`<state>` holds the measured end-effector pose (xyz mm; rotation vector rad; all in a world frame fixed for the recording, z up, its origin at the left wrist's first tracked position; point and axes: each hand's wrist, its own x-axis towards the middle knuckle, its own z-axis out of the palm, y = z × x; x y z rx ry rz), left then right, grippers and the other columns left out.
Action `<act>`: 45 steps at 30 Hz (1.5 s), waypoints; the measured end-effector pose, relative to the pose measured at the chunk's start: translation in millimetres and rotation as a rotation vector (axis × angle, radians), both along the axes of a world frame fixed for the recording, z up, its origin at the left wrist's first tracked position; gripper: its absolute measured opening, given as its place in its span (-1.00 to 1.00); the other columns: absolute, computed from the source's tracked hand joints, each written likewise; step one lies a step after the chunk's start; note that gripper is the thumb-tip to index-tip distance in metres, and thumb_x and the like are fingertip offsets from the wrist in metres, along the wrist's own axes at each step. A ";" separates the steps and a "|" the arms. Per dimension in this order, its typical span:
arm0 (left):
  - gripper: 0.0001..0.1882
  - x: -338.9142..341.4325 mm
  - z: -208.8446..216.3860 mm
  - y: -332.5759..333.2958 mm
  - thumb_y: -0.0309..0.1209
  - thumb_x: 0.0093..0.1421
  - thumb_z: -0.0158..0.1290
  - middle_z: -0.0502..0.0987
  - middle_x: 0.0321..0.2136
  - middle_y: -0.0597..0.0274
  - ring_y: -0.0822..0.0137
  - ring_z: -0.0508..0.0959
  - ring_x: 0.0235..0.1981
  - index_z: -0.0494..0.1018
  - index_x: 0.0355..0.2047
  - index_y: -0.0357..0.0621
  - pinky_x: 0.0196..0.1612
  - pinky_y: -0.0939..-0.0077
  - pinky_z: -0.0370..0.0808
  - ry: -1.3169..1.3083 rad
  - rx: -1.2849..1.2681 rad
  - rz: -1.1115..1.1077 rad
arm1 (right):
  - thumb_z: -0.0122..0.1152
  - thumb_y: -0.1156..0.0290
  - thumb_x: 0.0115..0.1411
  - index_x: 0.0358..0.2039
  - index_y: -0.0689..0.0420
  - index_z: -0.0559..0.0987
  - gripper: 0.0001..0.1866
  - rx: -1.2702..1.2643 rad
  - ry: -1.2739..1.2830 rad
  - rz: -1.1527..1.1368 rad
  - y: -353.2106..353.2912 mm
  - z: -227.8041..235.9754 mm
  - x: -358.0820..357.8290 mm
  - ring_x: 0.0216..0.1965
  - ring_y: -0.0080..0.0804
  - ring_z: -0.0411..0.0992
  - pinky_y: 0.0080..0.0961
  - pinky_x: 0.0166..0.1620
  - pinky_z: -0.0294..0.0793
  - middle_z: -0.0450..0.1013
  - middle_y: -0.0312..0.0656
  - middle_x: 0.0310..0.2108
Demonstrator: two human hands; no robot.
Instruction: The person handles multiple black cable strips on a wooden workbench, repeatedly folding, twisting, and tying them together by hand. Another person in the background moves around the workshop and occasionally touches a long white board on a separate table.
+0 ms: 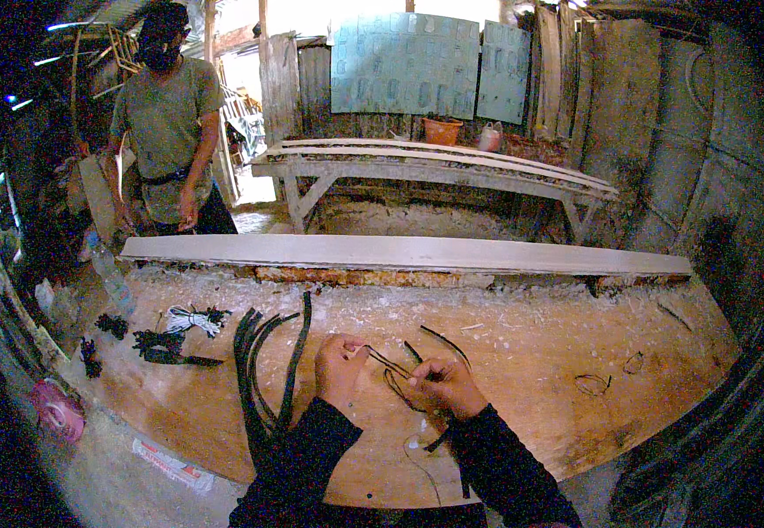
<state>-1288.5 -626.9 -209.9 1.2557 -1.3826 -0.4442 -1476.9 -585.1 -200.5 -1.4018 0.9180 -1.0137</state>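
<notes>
A thin dark cord (388, 361), seemingly doubled, runs between my two hands above the wooden tabletop. My left hand (340, 368) is closed, pinching one end of it. My right hand (449, 387) pinches the cord a little nearer to me, and a loop of it hangs below the fingers. Several long black strips (297, 356) lie beside my left hand and pass under that forearm. Beyond my right hand rests a curved dark strip (446, 342). A thin loose thread (423, 466) trails on the board near my right sleeve.
Black bundles (157, 343) and a tied white cord bundle (195, 321) lie on the left. A long pale board (399, 253) borders the far edge. A dark cord loop (592, 384) lies right. Beyond, a person (169, 132) stands near a bench (435, 165).
</notes>
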 end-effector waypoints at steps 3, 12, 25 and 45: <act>-0.88 4.4 -5.0 -4.2 -0.47 -0.20 0.12 0.39 -0.61 0.26 0.40 0.38 -0.59 0.39 -0.63 -0.18 -0.53 0.57 0.32 0.038 0.052 0.012 | 0.13 0.48 -0.07 -0.45 0.18 0.50 -0.88 -0.048 0.088 0.151 2.8 -1.5 6.5 -0.43 -0.64 0.29 -0.68 -0.35 0.26 0.37 -0.37 -0.48; -0.89 4.4 -18.2 -10.1 -0.50 -0.19 0.11 0.40 -0.61 0.22 0.39 0.40 -0.60 0.38 -0.64 -0.21 -0.52 0.55 0.34 -0.001 0.048 -0.043 | 0.04 0.59 -0.04 -0.36 0.13 0.51 -0.81 -0.024 -0.138 0.319 9.0 -4.4 17.9 -0.20 -0.56 0.22 -0.69 -0.18 0.23 0.23 -0.28 -0.19; -0.95 -1.7 -29.4 -10.3 -0.54 -0.13 0.06 0.45 -0.57 0.33 0.53 0.37 -0.60 0.43 -0.57 -0.19 -0.54 0.67 0.31 0.118 0.236 -0.319 | 0.14 0.59 -0.13 -0.50 0.18 0.46 -0.88 0.069 -0.100 0.120 10.8 7.4 11.1 -0.34 -0.56 0.32 -0.61 -0.21 0.28 0.35 -0.27 -0.38; -0.89 -22.7 21.1 36.5 -0.49 -0.10 0.10 0.38 -0.56 0.39 0.56 0.37 -0.47 0.39 -0.53 -0.17 -0.38 0.70 0.32 0.118 0.478 -0.971 | -0.12 0.63 -0.03 -0.46 0.19 0.39 -0.87 -0.126 -0.210 -0.555 2.1 13.5 6.4 -0.38 -0.55 0.23 -0.68 -0.28 0.21 0.30 -0.27 -0.42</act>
